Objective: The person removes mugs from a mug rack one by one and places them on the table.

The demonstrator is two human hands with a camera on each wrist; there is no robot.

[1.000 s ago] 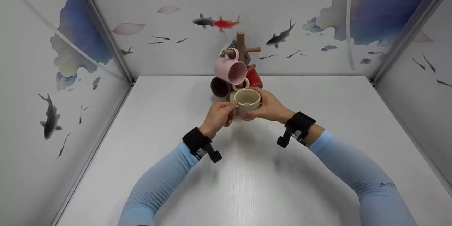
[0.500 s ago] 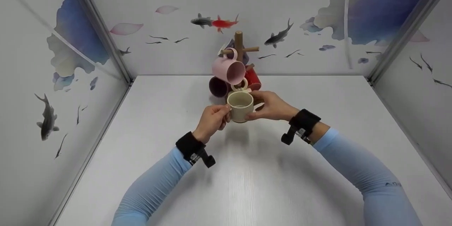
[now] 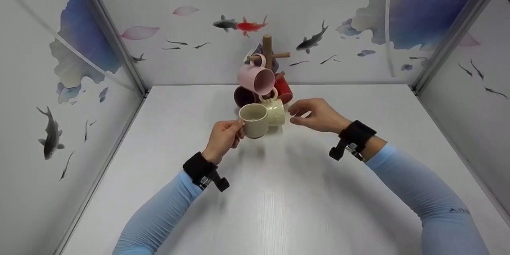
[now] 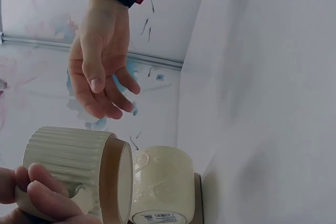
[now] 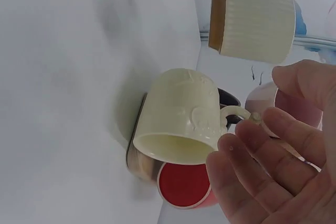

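Left hand [image 3: 224, 137]: you grip the ribbed mug [image 3: 255, 123], held above the tabletop [image 3: 338, 191] toward its far edge.
Right hand [image 3: 318, 114]: yours is loosely unclosed, just beside the embossed mug [image 3: 276, 112].
Mug rack [image 3: 267, 44]: near the far edge, bearing the embossed mug.

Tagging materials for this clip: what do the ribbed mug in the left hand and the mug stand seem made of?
Ribbed mug: probably glazed ceramic, low sheen; smooth pale ribs above a tan band that looks unglazed.
Mug stand: likely wood, fairly matte; round brown post and pegs, though grain can't be made out.
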